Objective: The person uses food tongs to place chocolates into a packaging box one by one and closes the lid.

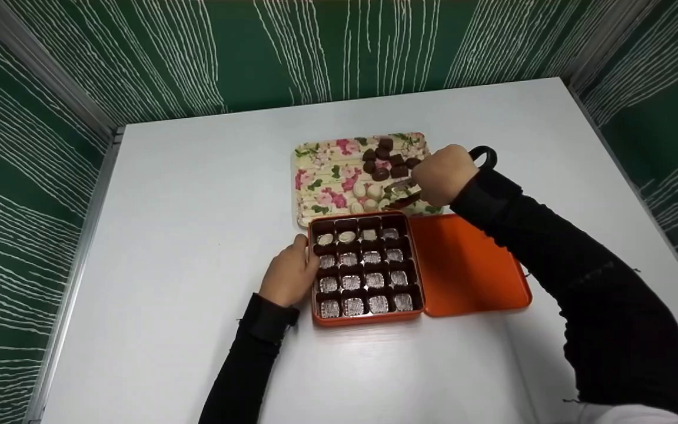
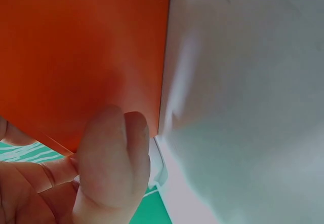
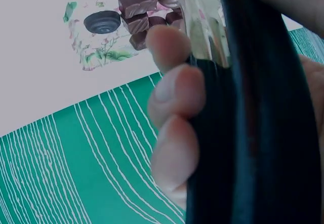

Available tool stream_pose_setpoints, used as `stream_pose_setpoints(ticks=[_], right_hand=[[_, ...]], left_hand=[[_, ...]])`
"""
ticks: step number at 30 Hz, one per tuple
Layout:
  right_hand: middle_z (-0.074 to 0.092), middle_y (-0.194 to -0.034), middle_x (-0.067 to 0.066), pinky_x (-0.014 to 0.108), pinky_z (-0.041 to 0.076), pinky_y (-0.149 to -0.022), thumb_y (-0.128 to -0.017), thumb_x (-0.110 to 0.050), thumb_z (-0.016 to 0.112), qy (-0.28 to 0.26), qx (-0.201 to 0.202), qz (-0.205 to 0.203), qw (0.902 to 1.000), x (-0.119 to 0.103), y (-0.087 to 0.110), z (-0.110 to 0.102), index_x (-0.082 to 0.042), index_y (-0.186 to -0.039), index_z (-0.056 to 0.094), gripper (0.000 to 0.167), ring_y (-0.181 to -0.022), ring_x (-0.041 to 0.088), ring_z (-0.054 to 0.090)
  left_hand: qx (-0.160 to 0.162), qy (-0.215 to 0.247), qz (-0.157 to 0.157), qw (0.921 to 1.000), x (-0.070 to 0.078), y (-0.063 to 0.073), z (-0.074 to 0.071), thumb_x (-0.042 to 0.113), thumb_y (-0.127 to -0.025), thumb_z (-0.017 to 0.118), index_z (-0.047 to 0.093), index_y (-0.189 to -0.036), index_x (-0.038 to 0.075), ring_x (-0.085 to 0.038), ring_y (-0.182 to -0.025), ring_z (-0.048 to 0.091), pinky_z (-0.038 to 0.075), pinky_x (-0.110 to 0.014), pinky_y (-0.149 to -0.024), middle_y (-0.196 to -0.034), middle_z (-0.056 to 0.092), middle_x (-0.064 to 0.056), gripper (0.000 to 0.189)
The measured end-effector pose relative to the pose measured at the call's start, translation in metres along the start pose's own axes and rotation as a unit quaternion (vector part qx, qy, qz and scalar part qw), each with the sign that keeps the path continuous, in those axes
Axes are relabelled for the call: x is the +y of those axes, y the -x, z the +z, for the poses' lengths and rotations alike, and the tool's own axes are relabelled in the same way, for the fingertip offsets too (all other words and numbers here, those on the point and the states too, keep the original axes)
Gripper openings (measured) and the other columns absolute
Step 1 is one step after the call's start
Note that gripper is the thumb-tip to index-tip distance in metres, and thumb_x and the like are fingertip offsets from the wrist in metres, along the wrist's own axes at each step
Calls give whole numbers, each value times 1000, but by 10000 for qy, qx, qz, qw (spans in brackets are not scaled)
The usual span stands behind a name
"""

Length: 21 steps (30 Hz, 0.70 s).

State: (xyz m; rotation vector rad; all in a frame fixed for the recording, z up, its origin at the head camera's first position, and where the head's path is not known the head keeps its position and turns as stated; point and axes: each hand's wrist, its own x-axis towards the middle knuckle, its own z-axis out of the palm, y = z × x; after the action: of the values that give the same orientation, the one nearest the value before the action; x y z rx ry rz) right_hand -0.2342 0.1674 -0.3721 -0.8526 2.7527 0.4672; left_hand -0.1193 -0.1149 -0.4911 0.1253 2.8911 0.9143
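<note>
My right hand (image 1: 446, 174) grips black-handled tongs (image 1: 405, 200), their tips low among the white chocolates (image 1: 360, 189) on the floral tray (image 1: 321, 171). The right wrist view shows fingers curled round the black handle (image 3: 217, 133); whether a chocolate sits between the tips, I cannot tell. My left hand (image 1: 287, 274) holds the left side of the orange chocolate box (image 1: 368, 320). Its thumb (image 2: 104, 163) lies against the orange wall in the left wrist view. Inside is a brown divided insert with clear liners; white chocolates (image 1: 346, 237) fill three compartments of the far row.
Several dark chocolates (image 1: 398, 171) lie on the tray's right half. An orange lid (image 1: 474, 271) lies flat against the box's right side, under my right forearm. The white table (image 1: 186, 200) meets green, white-streaked walls (image 1: 374, 53) at the back and sides.
</note>
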Motion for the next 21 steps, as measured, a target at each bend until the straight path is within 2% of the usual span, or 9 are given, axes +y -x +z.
stream_pose_setpoints(ticks=[7, 11, 17, 21], right_hand=[[18, -55, -2, 35, 17, -51, -92, -7, 55, 143, 283, -51, 9995, 0, 0, 5, -18, -57, 26, 46, -52, 15, 20], [17, -55, -2, 34, 16, -52, -93, -3, 53, 485, 469, -41, 9977, -3, 0, 4, -18, -57, 22, 50, -51, 14, 19], [12, -54, -2, 30, 11, -53, -87, 7, 51, 1305, 1006, -125, 9862, -13, -4, 3, -17, -57, 16, 52, -53, 11, 13], [9, -56, -3, 29, 9, -54, -87, 8, 52, 1563, 1239, -213, 9797, -19, -8, 1, -17, -58, 15, 53, -54, 11, 10]], left_hand=[[63, -115, 84, 9999, -1, 0, 1, 24, -98, 48, 50, -112, 6, -24, -67, 59, 51, -39, -62, -76, 58, -6, 23], [93, -190, 147, 9997, -1, 0, 2, 23, -98, 48, 50, -111, 6, -24, -66, 58, 50, -40, -62, -73, 56, -5, 22], [51, -189, 99, 9998, -1, 0, 2, 25, -98, 47, 49, -113, 7, -25, -68, 60, 51, -40, -64, -75, 58, -6, 24], [58, -157, 87, 9998, -1, 0, 2, 25, -98, 47, 50, -113, 7, -25, -69, 60, 51, -40, -63, -76, 59, -6, 24]])
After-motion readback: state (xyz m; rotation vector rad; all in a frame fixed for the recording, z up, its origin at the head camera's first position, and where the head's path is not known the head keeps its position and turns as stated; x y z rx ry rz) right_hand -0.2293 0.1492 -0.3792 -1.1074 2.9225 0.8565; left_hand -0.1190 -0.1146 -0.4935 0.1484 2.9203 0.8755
